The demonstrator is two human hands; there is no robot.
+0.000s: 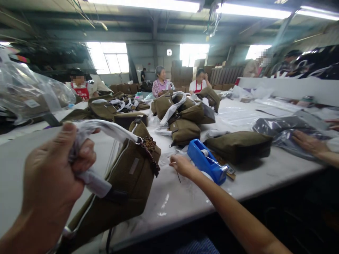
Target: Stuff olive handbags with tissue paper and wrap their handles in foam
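Observation:
My left hand point(55, 173) is closed round the white-wrapped handle point(108, 128) of an olive-green bag point(132, 176), which hangs tilted over the near edge of the table. A brown flower-shaped charm with a tassel point(149, 146) dangles from the handle's ring. Further right, my right hand point(181, 165) is reached out low over the tabletop, its fingers pinched together left of a blue tape dispenser point(206, 160). Whatever the fingertips hold is too small to make out.
Several olive bags point(185, 132) are piled mid-table, and another bag point(241, 144) lies behind the dispenser. At the right, another person's hand point(309, 143) rests on a plastic-wrapped item point(280, 127). Clear plastic point(31, 88) stands at left. People sit beyond the table.

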